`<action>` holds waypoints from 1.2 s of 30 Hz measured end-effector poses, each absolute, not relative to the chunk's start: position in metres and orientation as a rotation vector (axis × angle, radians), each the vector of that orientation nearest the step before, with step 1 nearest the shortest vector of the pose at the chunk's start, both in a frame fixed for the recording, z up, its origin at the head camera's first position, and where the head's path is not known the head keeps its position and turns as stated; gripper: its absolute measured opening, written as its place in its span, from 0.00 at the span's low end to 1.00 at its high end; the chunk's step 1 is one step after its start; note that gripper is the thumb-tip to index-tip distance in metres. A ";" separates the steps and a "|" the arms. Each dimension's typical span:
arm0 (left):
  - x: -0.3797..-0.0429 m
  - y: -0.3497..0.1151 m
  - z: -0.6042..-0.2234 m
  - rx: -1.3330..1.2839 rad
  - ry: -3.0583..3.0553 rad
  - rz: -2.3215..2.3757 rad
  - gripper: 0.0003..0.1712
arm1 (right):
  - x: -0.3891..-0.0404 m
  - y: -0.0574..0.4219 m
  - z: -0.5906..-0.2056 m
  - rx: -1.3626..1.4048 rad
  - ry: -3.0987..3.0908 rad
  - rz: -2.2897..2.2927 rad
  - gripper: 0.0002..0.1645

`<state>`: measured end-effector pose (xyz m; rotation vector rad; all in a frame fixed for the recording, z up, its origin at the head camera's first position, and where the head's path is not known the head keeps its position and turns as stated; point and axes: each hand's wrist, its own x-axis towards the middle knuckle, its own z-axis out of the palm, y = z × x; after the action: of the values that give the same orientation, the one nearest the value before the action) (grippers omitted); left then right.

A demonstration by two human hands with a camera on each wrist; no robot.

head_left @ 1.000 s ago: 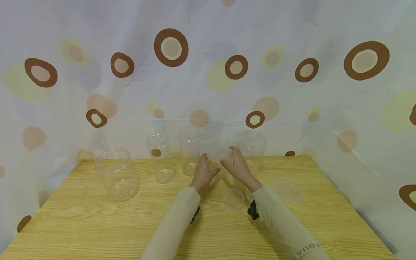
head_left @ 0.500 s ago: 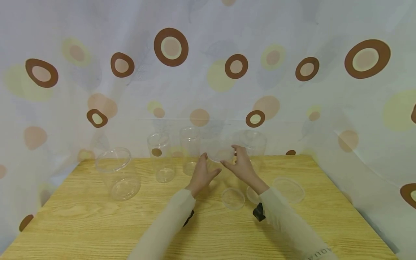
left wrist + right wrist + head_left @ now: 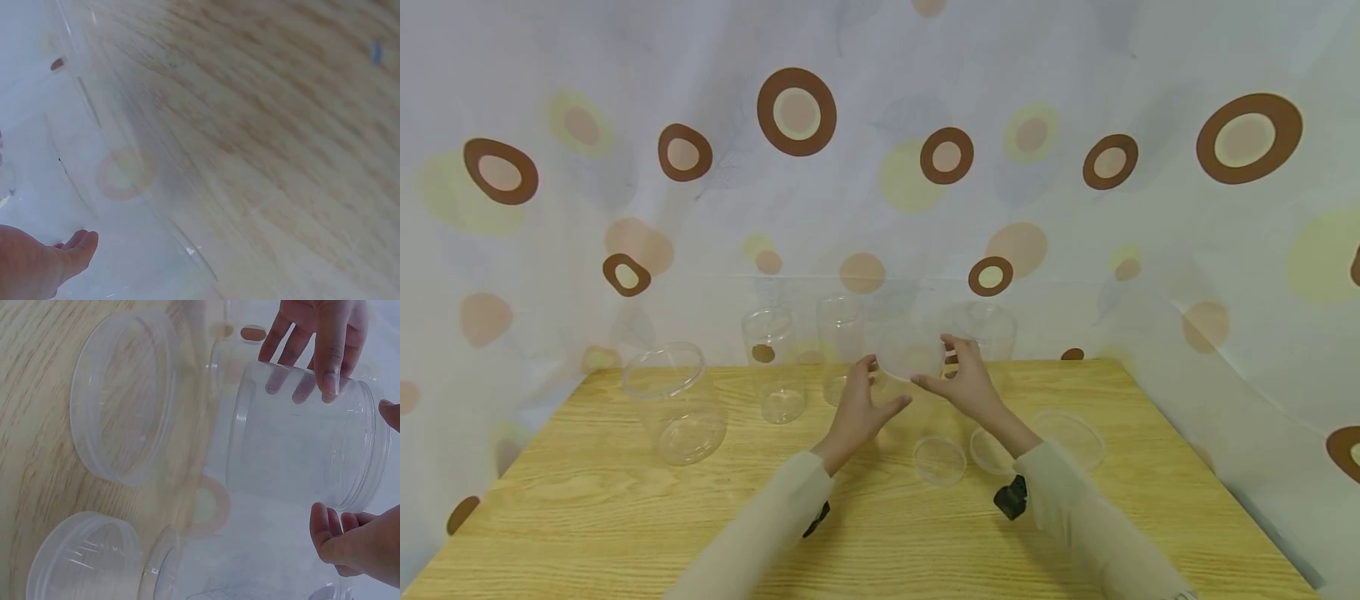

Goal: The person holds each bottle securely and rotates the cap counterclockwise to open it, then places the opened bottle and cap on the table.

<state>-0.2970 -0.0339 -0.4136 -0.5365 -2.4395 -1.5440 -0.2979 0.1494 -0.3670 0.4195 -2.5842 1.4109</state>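
Jar between your hands, toward table's far side. Left hand pinches its side, fingers behind, thumb in front; right hand pinches rim. Smooth side may slip if either hand eases; leftward swing could topple tall cylinder.

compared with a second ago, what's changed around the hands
The left sleeve has swung leftward and the right sleeve rightward, uncovering more of the small lid beside it. The left hand and right hand stay around the clear jar; no new hold or release shows. The wide jar and round lid stayed put.
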 end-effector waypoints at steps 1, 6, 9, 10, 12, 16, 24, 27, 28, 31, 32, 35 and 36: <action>-0.295 -0.035 -0.413 -0.535 -2.438 -1.548 0.48 | -0.297 0.150 -0.366 0.417 -2.591 1.418 0.51; -0.286 -0.041 -0.407 -0.526 -2.428 -1.586 0.48 | -0.291 0.151 -0.361 0.410 -2.600 1.470 0.51; -0.280 -0.045 -0.403 -0.529 -2.434 -1.579 0.50 | -0.287 0.151 -0.358 0.435 -2.587 1.520 0.51; -0.278 -0.046 -0.402 -0.537 -2.434 -1.575 0.51 | -0.285 0.150 -0.357 0.451 -2.579 1.532 0.51; -0.274 -0.048 -0.400 -0.552 -2.425 -1.570 0.51 | -0.282 0.150 -0.356 0.483 -2.562 1.553 0.52; -0.268 -0.052 -0.396 -0.585 -2.388 -1.575 0.51 | -0.277 0.148 -0.353 0.540 -2.526 1.607 0.52; -0.257 -0.060 -0.390 -0.630 -2.391 -1.571 0.49 | -0.268 0.147 -0.348 0.624 -2.532 1.616 0.53; -0.254 -0.064 -0.389 -0.646 -2.421 -1.578 0.48 | -0.264 0.147 -0.345 0.642 -2.577 1.605 0.53; -0.253 -0.065 -0.388 -0.658 -2.430 -1.574 0.48 | -0.263 0.148 -0.344 0.648 -2.591 1.602 0.52; -0.252 -0.068 -0.387 -0.687 -2.453 -1.560 0.49 | -0.261 0.149 -0.342 0.664 -2.619 1.630 0.51; -0.252 -0.068 -0.387 -0.694 -2.459 -1.559 0.49 | -0.261 0.149 -0.342 0.674 -2.624 1.640 0.51; -0.254 -0.070 -0.388 -0.698 -2.484 -1.564 0.50 | -0.260 0.149 -0.341 0.697 -2.632 1.672 0.50; -0.254 -0.071 -0.388 -0.699 -2.491 -1.571 0.51 | -0.259 0.149 -0.341 0.707 -2.632 1.679 0.50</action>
<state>-0.2539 -0.0711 -0.3880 -0.6985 -2.4914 -1.5712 -0.2592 0.1490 -0.3407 0.7070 -2.6319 1.6794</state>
